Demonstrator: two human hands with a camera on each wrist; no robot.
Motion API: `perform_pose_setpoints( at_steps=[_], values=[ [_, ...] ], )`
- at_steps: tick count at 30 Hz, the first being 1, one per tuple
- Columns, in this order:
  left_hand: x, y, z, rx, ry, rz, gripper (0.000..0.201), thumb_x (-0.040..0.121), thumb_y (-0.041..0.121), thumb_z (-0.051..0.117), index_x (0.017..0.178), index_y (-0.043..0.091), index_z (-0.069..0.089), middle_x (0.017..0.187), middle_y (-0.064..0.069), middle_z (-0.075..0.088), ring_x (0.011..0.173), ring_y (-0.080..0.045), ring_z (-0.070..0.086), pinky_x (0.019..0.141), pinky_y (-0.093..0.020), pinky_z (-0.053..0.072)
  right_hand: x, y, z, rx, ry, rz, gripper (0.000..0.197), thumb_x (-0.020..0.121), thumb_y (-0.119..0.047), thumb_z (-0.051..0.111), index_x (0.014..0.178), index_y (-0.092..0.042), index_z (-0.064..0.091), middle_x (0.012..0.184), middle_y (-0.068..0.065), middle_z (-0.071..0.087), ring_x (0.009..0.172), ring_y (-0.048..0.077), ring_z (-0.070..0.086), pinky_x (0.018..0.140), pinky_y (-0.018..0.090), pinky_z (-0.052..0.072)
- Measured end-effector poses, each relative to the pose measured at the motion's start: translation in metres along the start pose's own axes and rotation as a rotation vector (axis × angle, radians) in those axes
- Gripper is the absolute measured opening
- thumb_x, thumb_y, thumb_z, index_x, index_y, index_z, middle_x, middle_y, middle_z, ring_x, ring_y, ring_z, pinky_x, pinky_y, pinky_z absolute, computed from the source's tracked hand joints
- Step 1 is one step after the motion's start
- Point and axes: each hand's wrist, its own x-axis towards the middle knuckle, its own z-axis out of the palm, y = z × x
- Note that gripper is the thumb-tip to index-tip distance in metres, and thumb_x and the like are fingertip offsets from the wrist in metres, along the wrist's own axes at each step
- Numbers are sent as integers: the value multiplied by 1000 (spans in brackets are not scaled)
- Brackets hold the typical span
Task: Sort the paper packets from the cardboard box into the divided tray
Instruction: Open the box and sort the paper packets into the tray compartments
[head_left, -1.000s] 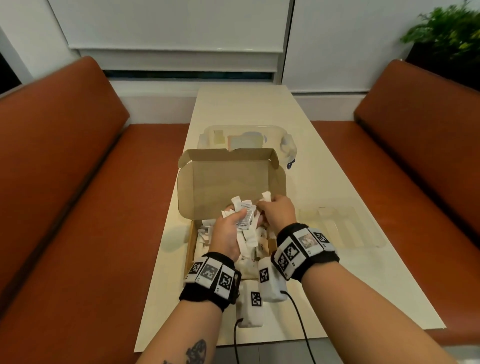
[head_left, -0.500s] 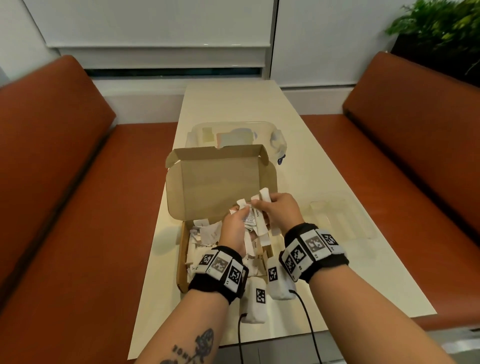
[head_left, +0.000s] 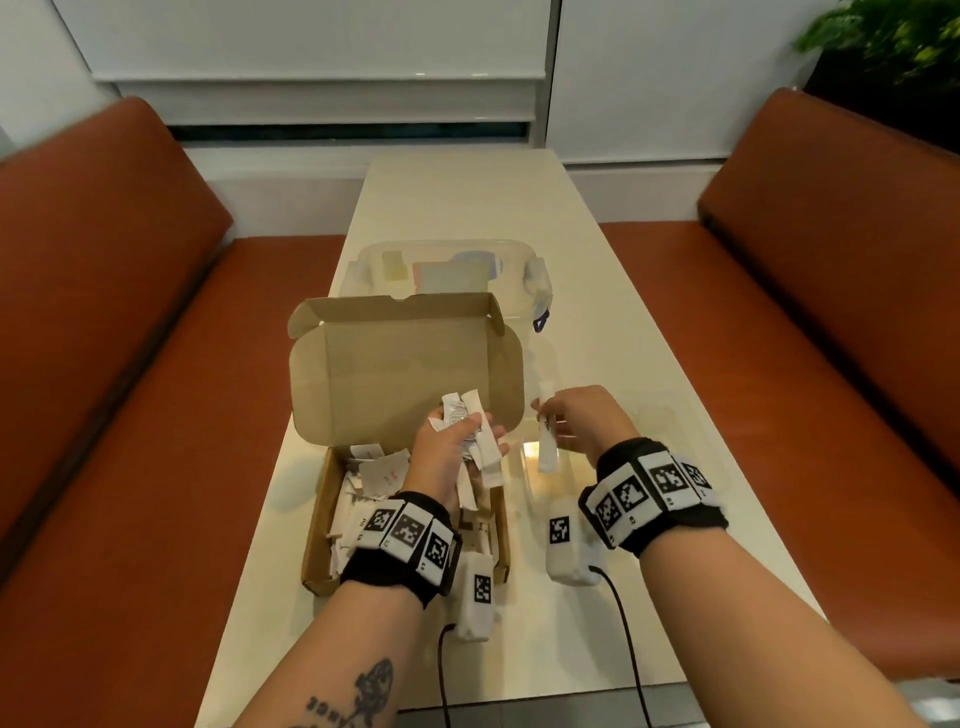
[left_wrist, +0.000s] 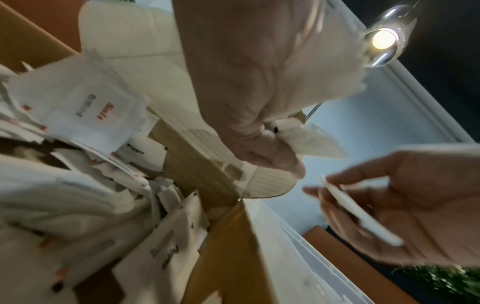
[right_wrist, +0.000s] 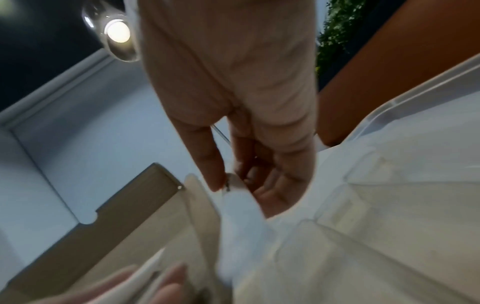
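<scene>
A single long white packet hangs from the right hand, pinched near its upper end between thumb and fingertips, its long axis close to vertical, lower end towards the table; it is held over the clear divided tray, which lies on the table just right of the cardboard box; the tray's walls are faint and hard to trace in the head view. The left hand grips a bunch of packets above the box, fanned upward and away from the person; more loose packets lie heaped inside the box. The box's raised lid stands behind the left hand and hides part of a clear lidded container farther along the table; orange bench seats flank the table, and a green plant sits at the far right. Half a second earlier both hands were together at the bunch in front of the lid; the right hand has since drawn off to the right with one packet, clear of the box, while the left has kept the rest.
</scene>
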Motion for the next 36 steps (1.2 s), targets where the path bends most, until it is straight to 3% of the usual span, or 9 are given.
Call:
perform_pose_setpoints(
  at_steps=[3,7,11,13,15,19,23,28,36],
  values=[
    [5,-1,0,-12,17,17,15,93,0,53,106,9,53,96,-17,64,83,-26,68,70,-41,60,12,11,-8,-70,64,11,22,82,-1,66,101,9,62,98,23,67,79,27,65,74,38,57],
    [7,-1,3,-15,10,28,16,94,1,53,107,9,53,97,-16,64,85,-26,68,70,-41,60,22,18,0,-340,125,-52,19,81,-4,68,95,8,67,97,24,69,93,35,67,86,45,54],
    [6,0,6,-16,7,41,22,94,0,52,115,6,50,97,-16,64,85,-26,68,63,-37,61,29,28,13,-639,37,-42,19,85,2,53,97,6,67,96,19,65,103,32,63,92,38,52],
    [5,1,8,-26,3,40,17,94,-1,51,109,7,51,95,-16,63,83,-26,68,60,-36,60,30,32,19,-703,14,-51,22,89,2,51,107,3,63,107,18,64,109,31,60,95,36,49],
    [4,1,9,-30,-1,46,18,94,-2,50,110,6,50,95,-16,63,83,-26,68,59,-36,60,30,37,23,-738,10,-70,27,91,1,50,117,3,58,120,19,60,113,31,58,97,37,47],
    [1,1,9,-25,1,61,26,94,-2,51,119,5,47,98,-16,63,84,-26,68,59,-36,60,31,42,26,-765,7,-109,31,90,3,50,121,-1,50,123,18,56,113,31,56,97,39,47],
    [-2,1,12,-18,-9,63,19,94,-1,51,110,9,51,99,-16,65,83,-26,69,62,-37,61,29,46,26,-845,10,-182,33,92,3,47,124,-2,49,127,17,54,118,30,52,98,34,44],
    [-7,0,16,-21,-30,76,17,94,-2,51,107,9,51,97,-16,65,83,-27,68,63,-37,61,25,49,23,-900,18,-286,33,90,5,46,121,-3,54,122,16,58,112,29,55,94,33,44],
    [-14,-6,20,15,-46,89,18,93,-2,52,106,10,51,94,-15,65,74,-23,70,59,-35,60,22,61,25,-975,-43,-286,32,91,1,48,121,-5,57,119,15,60,110,28,58,93,32,46]
  ],
)
